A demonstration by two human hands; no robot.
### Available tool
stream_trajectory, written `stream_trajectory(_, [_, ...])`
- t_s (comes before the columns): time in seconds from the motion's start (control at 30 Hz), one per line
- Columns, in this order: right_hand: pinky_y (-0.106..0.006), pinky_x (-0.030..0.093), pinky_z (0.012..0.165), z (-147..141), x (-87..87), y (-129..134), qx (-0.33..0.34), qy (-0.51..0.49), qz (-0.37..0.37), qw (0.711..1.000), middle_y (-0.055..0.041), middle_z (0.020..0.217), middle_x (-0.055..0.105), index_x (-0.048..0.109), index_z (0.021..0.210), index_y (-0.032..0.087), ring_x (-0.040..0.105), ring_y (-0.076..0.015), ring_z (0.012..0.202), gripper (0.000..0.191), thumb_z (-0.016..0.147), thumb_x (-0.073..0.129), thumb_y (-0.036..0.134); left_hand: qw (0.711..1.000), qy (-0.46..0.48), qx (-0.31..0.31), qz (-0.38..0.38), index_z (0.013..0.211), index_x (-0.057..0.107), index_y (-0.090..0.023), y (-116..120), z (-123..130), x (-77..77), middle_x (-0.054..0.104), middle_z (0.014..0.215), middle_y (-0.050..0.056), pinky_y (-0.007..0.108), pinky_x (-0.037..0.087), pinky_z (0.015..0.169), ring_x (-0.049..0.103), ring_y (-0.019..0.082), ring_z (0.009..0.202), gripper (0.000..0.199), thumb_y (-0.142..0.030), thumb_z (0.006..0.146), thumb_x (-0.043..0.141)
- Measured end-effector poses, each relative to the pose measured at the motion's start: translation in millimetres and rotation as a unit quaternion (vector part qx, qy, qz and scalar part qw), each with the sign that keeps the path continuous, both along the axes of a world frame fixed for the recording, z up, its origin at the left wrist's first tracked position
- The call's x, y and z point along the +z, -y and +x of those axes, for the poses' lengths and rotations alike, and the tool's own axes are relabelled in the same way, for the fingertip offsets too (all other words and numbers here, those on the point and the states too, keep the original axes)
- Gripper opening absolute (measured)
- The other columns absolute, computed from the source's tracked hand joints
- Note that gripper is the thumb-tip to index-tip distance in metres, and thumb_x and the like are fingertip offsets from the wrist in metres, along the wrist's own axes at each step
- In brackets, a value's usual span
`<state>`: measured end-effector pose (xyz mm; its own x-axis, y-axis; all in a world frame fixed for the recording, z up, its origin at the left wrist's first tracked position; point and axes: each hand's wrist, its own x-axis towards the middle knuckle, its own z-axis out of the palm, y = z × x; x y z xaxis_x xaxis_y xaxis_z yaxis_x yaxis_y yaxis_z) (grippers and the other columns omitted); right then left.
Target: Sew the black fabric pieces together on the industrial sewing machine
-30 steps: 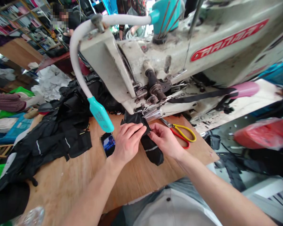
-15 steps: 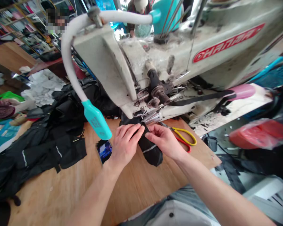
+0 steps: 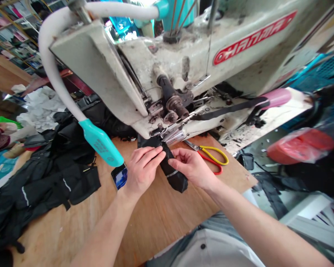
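Observation:
A black fabric piece with a thin pale stripe [image 3: 176,181] extends from beneath the sewing machine's [image 3: 167,105] foot toward me. My left hand [image 3: 144,168] lies on its left side near the foot, fingers stretched out and close together; its thumb is hidden. On the opposite edge, my right hand [image 3: 190,165] pinches the fabric between thumb and forefinger. Scissors with one yellow and one red handle [image 3: 215,154] rest on the wooden table just beyond my right hand. Partly behind my left wrist lies a phone [image 3: 119,176] with its screen lit.
A turquoise-headed lamp [image 3: 101,142] on a white bent neck hangs left of my hands. Black garments [image 3: 44,178] with pale stripes pile up on the wooden table [image 3: 80,226] at left. Red items in clear plastic [image 3: 299,146] sit at right, below table height.
The view has shifted, so the machine and lamp appear farther left and higher. Both hands stay on the black fabric in nearly the same pose, and the person behind the machine is out of view.

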<state>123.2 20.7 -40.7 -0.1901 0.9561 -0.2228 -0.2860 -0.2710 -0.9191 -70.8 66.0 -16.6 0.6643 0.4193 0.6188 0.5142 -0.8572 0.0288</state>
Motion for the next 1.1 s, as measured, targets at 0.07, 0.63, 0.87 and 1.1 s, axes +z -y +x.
stream_trajectory(0.07, [-0.022, 0.040, 0.052, 0, 0.3, 0, -0.001, 0.003, -0.002, 1.000, 0.0013, 0.072, 0.063, 0.067, 0.098, 0.017, 0.051, -0.0098, 0.057, 0.034, 0.080, 0.074, 0.045, 0.999, 0.022, 0.003, -0.032, 0.120, 0.066, -0.020, -1, 0, 0.1, 0.074, 0.120, 0.006, 0.040, 0.054, 0.092, 0.064, 0.023, 0.107, 0.035, -0.004, 0.089, 0.064])
stream_trajectory(0.63, [-0.023, 0.037, 0.050, -2, 5.0, -1, 0.004, 0.031, 0.027, 0.999, 0.0028, 0.067, 0.058, 0.064, 0.093, 0.016, 0.048, -0.0097, 0.055, 0.028, 0.081, 0.070, 0.041, 0.981, 0.114, 0.072, -0.137, 0.102, 0.067, -0.017, 6, 27, 8.2, 0.075, 0.106, 0.007, 0.036, 0.054, 0.088, 0.067, 0.019, 0.098, 0.013, -0.011, 0.096, 0.057])
stream_trajectory(0.87, [-0.022, 0.033, 0.050, -3, 6.3, -9, -0.008, 0.054, 0.061, 0.997, 0.0039, 0.065, 0.054, 0.063, 0.087, 0.017, 0.042, -0.0086, 0.055, 0.023, 0.082, 0.069, 0.039, 0.991, 0.075, 0.073, -0.078, 0.105, 0.067, -0.018, 3, 26, 5.0, 0.076, 0.110, 0.006, 0.037, 0.051, 0.085, 0.068, 0.019, 0.097, 0.014, -0.013, 0.096, 0.059])
stream_trajectory(1.1, [-0.023, 0.034, 0.051, 0, 9.1, -12, 0.001, 0.067, 0.061, 0.996, 0.0027, 0.068, 0.056, 0.064, 0.090, 0.017, 0.044, -0.0096, 0.057, 0.026, 0.083, 0.068, 0.041, 0.995, 0.075, 0.063, -0.035, 0.111, 0.070, -0.021, -2, 18, -3.2, 0.074, 0.110, 0.008, 0.037, 0.054, 0.088, 0.065, 0.021, 0.100, 0.020, -0.012, 0.094, 0.062])
